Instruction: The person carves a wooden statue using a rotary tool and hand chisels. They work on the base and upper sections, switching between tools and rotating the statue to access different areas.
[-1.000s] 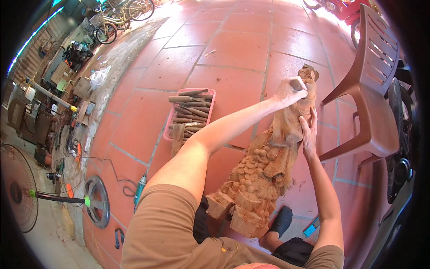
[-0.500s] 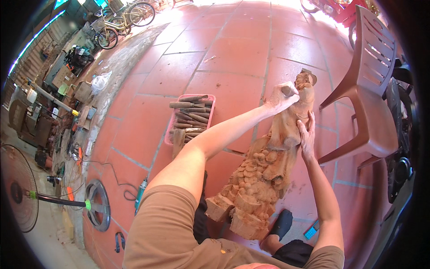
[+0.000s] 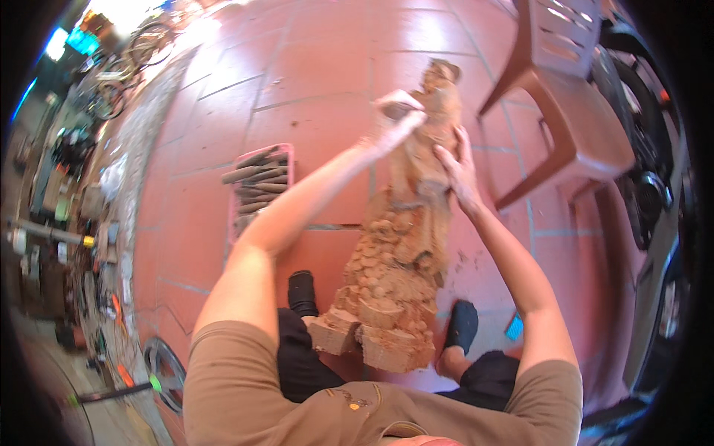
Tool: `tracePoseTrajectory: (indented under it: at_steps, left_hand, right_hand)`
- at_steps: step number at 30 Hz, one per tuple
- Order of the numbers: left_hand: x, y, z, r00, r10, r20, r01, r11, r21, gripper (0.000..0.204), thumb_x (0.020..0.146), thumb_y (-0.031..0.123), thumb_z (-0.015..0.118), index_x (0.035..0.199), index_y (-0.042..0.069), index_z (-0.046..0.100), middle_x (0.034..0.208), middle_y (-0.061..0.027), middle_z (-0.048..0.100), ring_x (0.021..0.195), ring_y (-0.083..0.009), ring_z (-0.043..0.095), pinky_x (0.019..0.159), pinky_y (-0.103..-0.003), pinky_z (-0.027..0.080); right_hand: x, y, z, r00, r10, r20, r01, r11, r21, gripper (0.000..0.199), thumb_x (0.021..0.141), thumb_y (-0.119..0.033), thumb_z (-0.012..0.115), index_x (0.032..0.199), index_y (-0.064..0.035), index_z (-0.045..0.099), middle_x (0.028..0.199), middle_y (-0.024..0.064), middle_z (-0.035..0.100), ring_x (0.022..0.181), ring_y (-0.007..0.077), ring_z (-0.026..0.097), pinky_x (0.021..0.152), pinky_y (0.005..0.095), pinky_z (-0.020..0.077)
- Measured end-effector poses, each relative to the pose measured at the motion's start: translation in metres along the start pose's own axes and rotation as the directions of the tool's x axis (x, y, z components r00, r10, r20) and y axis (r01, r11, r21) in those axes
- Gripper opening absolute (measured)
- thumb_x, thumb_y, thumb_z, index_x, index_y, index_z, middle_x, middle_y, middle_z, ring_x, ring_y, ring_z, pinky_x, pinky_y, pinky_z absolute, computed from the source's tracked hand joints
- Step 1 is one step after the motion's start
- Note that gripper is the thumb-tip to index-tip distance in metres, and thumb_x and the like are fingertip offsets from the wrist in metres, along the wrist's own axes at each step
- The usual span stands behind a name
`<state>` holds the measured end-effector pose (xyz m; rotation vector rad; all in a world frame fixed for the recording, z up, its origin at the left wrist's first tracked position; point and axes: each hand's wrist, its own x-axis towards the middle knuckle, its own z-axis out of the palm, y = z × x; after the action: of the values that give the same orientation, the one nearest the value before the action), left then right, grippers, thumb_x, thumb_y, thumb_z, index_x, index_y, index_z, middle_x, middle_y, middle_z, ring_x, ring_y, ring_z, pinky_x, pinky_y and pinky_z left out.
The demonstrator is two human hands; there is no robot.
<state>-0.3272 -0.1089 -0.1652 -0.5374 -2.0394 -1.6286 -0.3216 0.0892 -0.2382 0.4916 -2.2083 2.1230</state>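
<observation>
The wooden carving (image 3: 405, 245) stands on the tiled floor (image 3: 312, 67) between the person's feet, its long axis running away from them, head end farthest. The left hand (image 3: 398, 115) is closed around a pale sanding pad (image 3: 394, 102) near the head; the right hand (image 3: 457, 167) lies open-fingered against its side.

The tall wooden carving (image 3: 413, 245) stands between the knees and blocks the middle. Left of it the tiled floor (image 3: 312, 67) lies open as far as the pink tray of chisels (image 3: 256, 189). To the right, a brown plastic chair (image 3: 569, 111) stands near, narrowing that side. Beyond the carving's top the floor is bare.
</observation>
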Motion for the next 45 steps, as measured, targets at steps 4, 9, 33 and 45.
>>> tracePoseTrajectory:
  at_steps: [4, 9, 33, 45]
  left_hand:
    - [-0.001, 0.02, -0.017, 0.932, -0.344, 0.112, 0.352, 0.935, -0.052, 0.007, 0.091, 0.007, 0.068, 0.092, 0.001, 0.067, 0.084, -0.007, 0.07, 0.079, -0.0128, 0.067, 0.071, -0.027, 0.055]
    - [0.004, 0.029, -0.002, 0.954, -0.294, 0.064, 0.296, 0.955, -0.03, 0.01, 0.09, 0.007, 0.069, 0.097, 0.0, 0.067, 0.088, -0.0075, 0.07, 0.082, -0.0135, 0.068, 0.076, -0.027, 0.055]
    - [-0.002, 0.038, -0.005, 0.924, -0.346, 0.162, 0.344, 0.938, 0.041, 0.006, 0.086, 0.005, 0.072, 0.09, 0.004, 0.068, 0.083, -0.0007, 0.069, 0.08, -0.0076, 0.064, 0.074, -0.024, 0.051]
    - [-0.002, 0.023, -0.021, 0.903, -0.417, 0.104, 0.416, 0.909, 0.036, 0.01, 0.091, 0.011, 0.068, 0.095, 0.002, 0.066, 0.08, -0.0064, 0.07, 0.073, -0.0122, 0.068, 0.072, -0.026, 0.054]
  right_hand:
    - [-0.003, -0.011, -0.002, 1.0, -0.019, -0.013, 0.016, 0.985, -0.174, 0.082, 0.088, -0.042, 0.07, 0.149, -0.0012, 0.034, 0.16, 0.0236, 0.021, 0.149, 0.035, 0.024, 0.12, 0.0404, 0.0235]
    - [-0.001, -0.001, -0.007, 0.999, -0.035, -0.037, 0.028, 0.984, -0.178, 0.083, 0.086, -0.047, 0.069, 0.148, -0.0037, 0.036, 0.16, 0.0232, 0.023, 0.147, 0.0363, 0.027, 0.119, 0.0415, 0.0263]
    - [-0.002, -0.003, -0.007, 0.997, -0.066, -0.033, 0.058, 0.98, -0.191, 0.081, 0.088, -0.045, 0.068, 0.149, -0.0029, 0.035, 0.16, 0.0231, 0.022, 0.147, 0.0364, 0.027, 0.118, 0.0408, 0.027]
    - [-0.001, -0.001, -0.005, 0.999, -0.035, -0.032, 0.028, 0.98, -0.195, 0.083, 0.087, -0.047, 0.069, 0.149, -0.0038, 0.035, 0.16, 0.0226, 0.021, 0.147, 0.0361, 0.028, 0.119, 0.0412, 0.0269]
